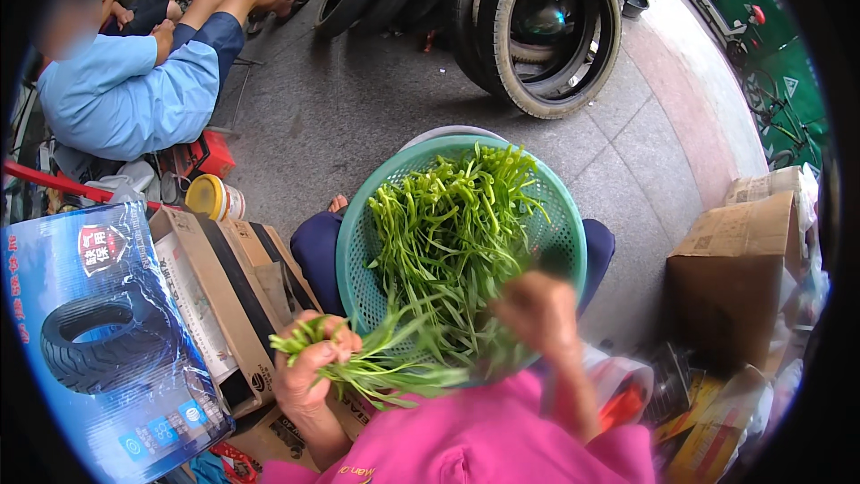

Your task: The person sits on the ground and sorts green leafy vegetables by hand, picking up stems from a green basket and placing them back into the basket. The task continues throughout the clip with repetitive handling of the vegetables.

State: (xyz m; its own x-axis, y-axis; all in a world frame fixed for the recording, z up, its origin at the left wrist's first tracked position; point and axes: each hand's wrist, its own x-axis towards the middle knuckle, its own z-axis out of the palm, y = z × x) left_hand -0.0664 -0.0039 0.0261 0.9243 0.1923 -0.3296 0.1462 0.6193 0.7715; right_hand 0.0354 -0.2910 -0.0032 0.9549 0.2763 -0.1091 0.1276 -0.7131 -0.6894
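- Far left: a seated person in a light blue shirt point(134, 94), legs stretched toward the far side, well apart from the work.
- Near left: a blue printed carton showing a tyre point(107, 341), and just right of it a stack of flattened cardboard boxes point(224, 296); a yellow-lidded jar point(213, 197) stands on the pavement beyond them.
- Left hand point(309, 367): fingers closed around a bunch of green stems point(376, 363). The bunch's long axis runs roughly left to right, cut ends poking out on the left of the fist, leafy ends trailing right over the near rim of the basket.
- Centre: a teal plastic basket point(358, 260) rests on the person's lap, dark blue trouser legs showing on either side. It holds a loose heap of greens point(457, 233), stems mostly running near to far.
- Right hand point(537, 309): blurred by motion, over the near right part of the heap. Whether the fingers are apart or closed on any stems cannot be told.
- Governing relation: the heap lies directly under and just beyond the right hand, which is the nearer of the two to it; the held bunch lies to that hand's left, its leafy tips pointing toward it.
- Far centre: several tyres point(546, 27) lean together on the grey pavement.
- Right: an open brown cardboard box point(735, 260) with mixed packaging below it.
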